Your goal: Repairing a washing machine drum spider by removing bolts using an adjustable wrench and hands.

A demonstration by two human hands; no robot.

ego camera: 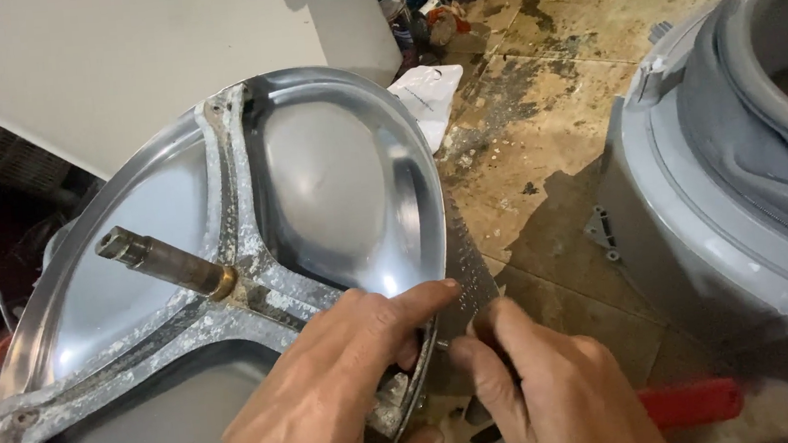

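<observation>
A steel washing-machine drum (pixel 334 170) lies tilted in front of me, its back face up. A corroded three-arm spider bracket (pixel 234 215) crosses that face, with a rusty shaft (pixel 158 257) sticking out of its hub. My left hand (pixel 332 386) grips the drum's rim at the lower right, thumb stretched along the edge. My right hand (pixel 557 387) sits just beside it, fingers pinched at the rim against the perforated drum wall (pixel 468 263); what it holds is hidden. A red tool handle (pixel 694 402) shows beyond the right hand.
A grey plastic outer tub (pixel 693 217) with its rubber door seal stands at the right. A white appliance panel (pixel 119 56) fills the upper left. The stained floor (pixel 544 97) carries a white plastic bag (pixel 426 92) and small clutter at the back.
</observation>
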